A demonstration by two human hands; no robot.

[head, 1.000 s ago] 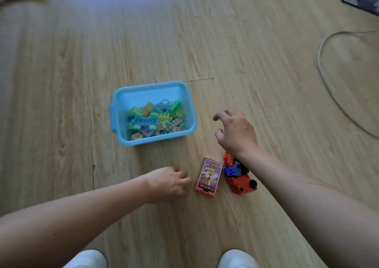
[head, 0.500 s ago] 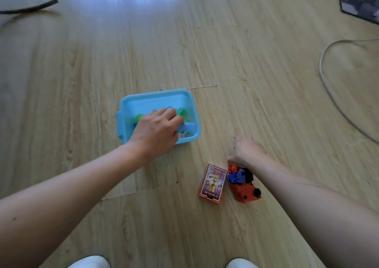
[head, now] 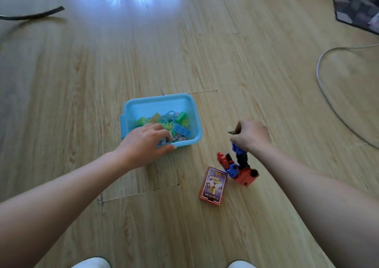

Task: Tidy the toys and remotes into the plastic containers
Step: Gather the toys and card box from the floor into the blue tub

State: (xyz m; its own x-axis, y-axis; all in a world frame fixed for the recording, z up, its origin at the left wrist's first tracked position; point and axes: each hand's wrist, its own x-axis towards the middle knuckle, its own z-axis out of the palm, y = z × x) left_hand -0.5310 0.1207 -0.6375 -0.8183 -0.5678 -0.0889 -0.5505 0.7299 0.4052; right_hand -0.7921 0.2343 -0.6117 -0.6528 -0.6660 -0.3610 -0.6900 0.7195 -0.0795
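Light wood-laminate floor [head: 82, 83] fills the view, with pale glare across its far side. Near the floor's middle stands a blue plastic container [head: 158, 100], open-topped, holding pastel building blocks [head: 178, 122] in green, yellow and blue, heaped against its near and right walls. The left hand [head: 146, 142] lies over the container's near edge: its fingers bend down among the blocks, hiding those beneath, and the thumb runs along the outside of the near wall; whether they grip anything cannot be told. Right of the container, the right hand [head: 251, 136] has its fingers curled round the top of a red, blue and black toy robot [head: 239, 168], which hangs tilted below it; contact with the floor cannot be judged. A small dark piece [head: 233, 132] juts from the same fingers, its form unclear. A purple card box [head: 213, 183] lies flat just beside the toy. A grey cable [head: 328, 95], a dark mat [head: 356, 3], a dark curved strip [head: 30, 16] and two white shoe tips [head: 92, 263] are cut off at the frame's borders.
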